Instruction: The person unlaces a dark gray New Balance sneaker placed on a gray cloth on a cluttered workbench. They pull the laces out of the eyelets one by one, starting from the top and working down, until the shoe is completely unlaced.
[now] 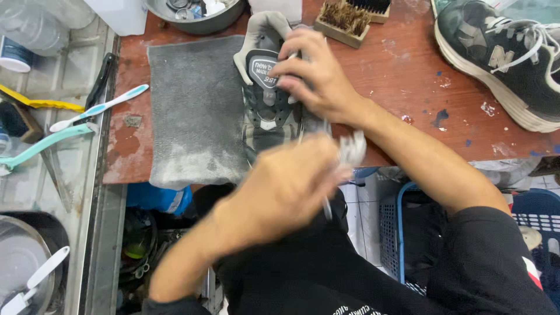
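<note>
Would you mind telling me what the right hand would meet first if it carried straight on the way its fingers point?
The right hand points left across the grey shoe, which it already touches; past that, probably the grey towel, though depth is unclear.

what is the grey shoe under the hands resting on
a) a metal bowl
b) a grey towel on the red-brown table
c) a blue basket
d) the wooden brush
b: the grey shoe lies along the right edge of the grey towel spread on the red-brown table, with the right hand on its tongue.

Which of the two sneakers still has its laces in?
The dark sneaker at the table's right end; its white laces are threaded. The grey sneaker under the hands shows none.
</note>
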